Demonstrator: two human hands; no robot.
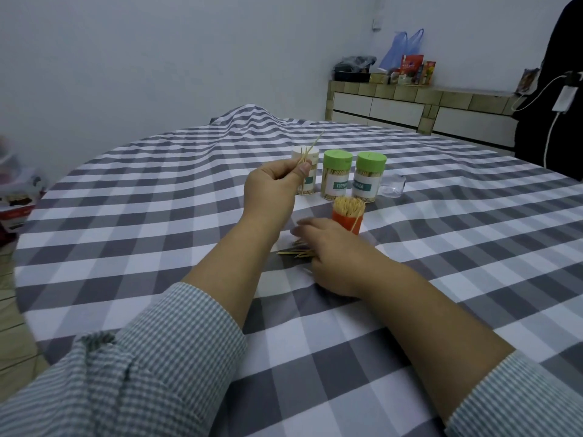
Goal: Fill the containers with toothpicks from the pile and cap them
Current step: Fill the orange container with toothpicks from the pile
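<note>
Filling step: left hand (273, 184) pinches a few toothpicks (310, 149) aloft, right hand (328, 247) rests relaxed on the pile (295, 253) mid-table, beside the open orange container (348, 217); next move likely dropping them in upright, then capping.

Left hand (273, 187) raised, fingers pinched; right hand (328, 247) lowered, fingers spread flat.

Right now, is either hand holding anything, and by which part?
The left hand pinches a few toothpicks near their lower ends. The right hand rests on the toothpick pile; any hold there cannot be told.
</note>
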